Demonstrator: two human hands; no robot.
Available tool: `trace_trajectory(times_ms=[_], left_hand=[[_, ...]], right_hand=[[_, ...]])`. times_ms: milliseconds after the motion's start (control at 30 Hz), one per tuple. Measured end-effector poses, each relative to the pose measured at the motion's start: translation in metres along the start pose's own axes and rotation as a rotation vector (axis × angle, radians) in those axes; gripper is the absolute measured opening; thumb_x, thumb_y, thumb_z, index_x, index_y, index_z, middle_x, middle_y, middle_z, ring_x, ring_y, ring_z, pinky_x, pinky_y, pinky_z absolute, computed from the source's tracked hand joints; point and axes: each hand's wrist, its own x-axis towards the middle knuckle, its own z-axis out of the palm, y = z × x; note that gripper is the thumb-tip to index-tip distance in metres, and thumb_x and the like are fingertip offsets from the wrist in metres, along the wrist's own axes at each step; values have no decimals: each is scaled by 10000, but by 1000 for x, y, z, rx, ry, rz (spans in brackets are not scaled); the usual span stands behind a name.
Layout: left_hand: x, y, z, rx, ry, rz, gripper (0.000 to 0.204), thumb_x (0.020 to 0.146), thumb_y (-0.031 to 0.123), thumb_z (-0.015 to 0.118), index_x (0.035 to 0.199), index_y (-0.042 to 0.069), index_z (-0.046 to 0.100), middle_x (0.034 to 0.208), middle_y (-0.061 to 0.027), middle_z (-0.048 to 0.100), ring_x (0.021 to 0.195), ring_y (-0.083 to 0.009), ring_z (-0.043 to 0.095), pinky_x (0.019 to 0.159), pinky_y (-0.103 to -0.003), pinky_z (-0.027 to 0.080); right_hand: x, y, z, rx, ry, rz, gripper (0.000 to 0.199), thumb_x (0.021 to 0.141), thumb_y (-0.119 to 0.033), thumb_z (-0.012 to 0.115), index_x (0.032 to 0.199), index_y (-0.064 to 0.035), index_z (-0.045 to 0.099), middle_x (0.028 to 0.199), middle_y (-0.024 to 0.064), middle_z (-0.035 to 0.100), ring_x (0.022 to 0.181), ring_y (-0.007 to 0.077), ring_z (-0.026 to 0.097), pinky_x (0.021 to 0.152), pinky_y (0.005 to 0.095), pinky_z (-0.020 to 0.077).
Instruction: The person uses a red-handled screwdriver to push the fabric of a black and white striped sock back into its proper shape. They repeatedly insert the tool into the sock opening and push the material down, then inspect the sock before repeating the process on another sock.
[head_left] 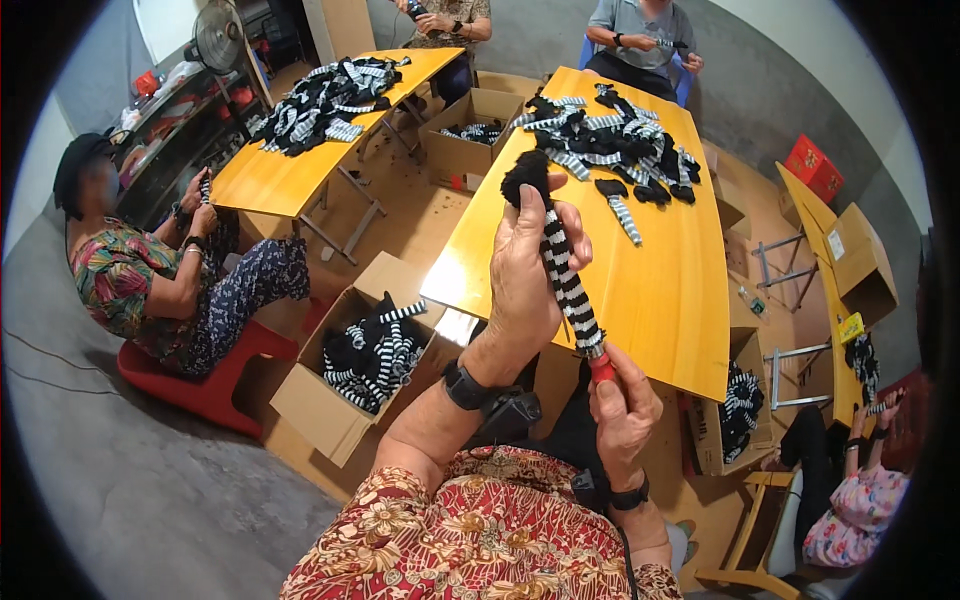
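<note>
In front of me is a black-and-white striped knitted tube [568,280] with a fluffy black end [526,172], slanting up and to the left. My left hand [525,265] is closed around its upper part, thumb against the black end. Below it, my right hand [622,405] grips the red handle [602,366] of a tool. A short bit of metal shows above the handle and enters the tube's lower end; the rest of the tool is hidden inside. A loose pile of similar striped pieces [620,140] lies on the yellow table [660,300] beyond my hands.
Open cardboard boxes of striped pieces stand at my left [300,400] and by the table's right side [705,430]. Another yellow table [290,190] carries a second pile [325,100]. Several people sit around, striped pieces in some hands. A standing fan [218,35] is at far left.
</note>
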Motion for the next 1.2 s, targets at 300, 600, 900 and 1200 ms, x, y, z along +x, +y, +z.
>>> trace_trajectory(times_ms=[300,600,900,1200], left_hand=[[41,15,-77,88,-27,-184,447,1003,366,468,1208,-28,522,857,-30,562,677,-82,509,543,-175,411],[5,-15,-70,324,10,-215,216,950,278,601,1007,71,631,813,-22,655,694,-68,603,577,-182,432],[-19,-46,-74,369,-78,-332,185,970,214,557,1025,42,597,782,-31,625,640,-93,567,590,-210,439],[-40,-60,-78,369,-157,-462,153,942,199,605,998,57,595,846,-5,621,686,-69,571,593,-190,432]], right_hand=[[-9,44,-90,-550,100,-33,235,878,-31,595,1100,28,646,865,135,664,775,217,639,690,324,498],[34,119,-56,-1047,24,-171,259,865,-70,596,1121,-49,625,846,153,572,717,311,570,650,398,469],[56,66,-43,-566,4,-50,257,854,-94,644,1099,-17,626,908,93,605,790,190,592,686,302,485],[68,41,-18,190,-34,291,117,835,-66,685,925,-36,616,783,-37,609,694,34,534,622,181,442]])
